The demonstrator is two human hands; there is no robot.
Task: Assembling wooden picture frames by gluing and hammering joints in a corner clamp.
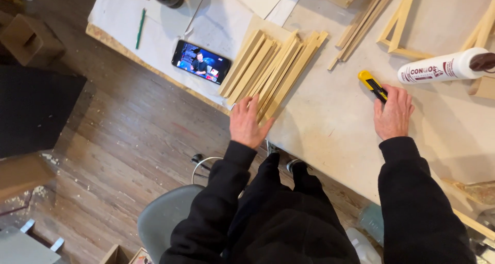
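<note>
Palm-down, left hand (248, 123) flat on wooden strips (272, 68), right hand (393, 113) open over yellow utility knife (373, 84).

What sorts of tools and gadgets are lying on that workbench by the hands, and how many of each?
Yellow utility knife, under the right hand: 1
White glue bottle: 1
Phone: 1
Green pencil: 1
Total: 4
The left hand rests on wooden strips, too overlapped to count.

Pale raw wood strips (270, 68); yellow plastic knife (372, 85); matt tabletop (330, 125).
</note>
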